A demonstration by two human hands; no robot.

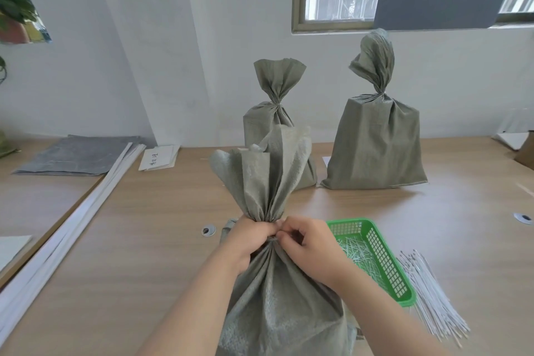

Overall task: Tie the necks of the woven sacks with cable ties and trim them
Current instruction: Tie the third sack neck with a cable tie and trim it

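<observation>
A grey-green woven sack [277, 303] stands in front of me on the wooden table [144, 240], its gathered top fanning upward. My left hand [248, 237] grips the bunched neck. My right hand [309, 246] pinches something small at the neck beside it; a thin cable tie seems to circle the neck between my fingers, mostly hidden. Two more sacks stand further back, one in the middle [260, 124] and one to the right [375, 141], both cinched at the neck.
A green plastic basket [381, 257] with cut tie ends lies right of the sack. A bundle of white cable ties [430, 295] lies beyond it. Flat grey sacks [75, 156], white strips [72, 228] and papers [159, 159] lie at left.
</observation>
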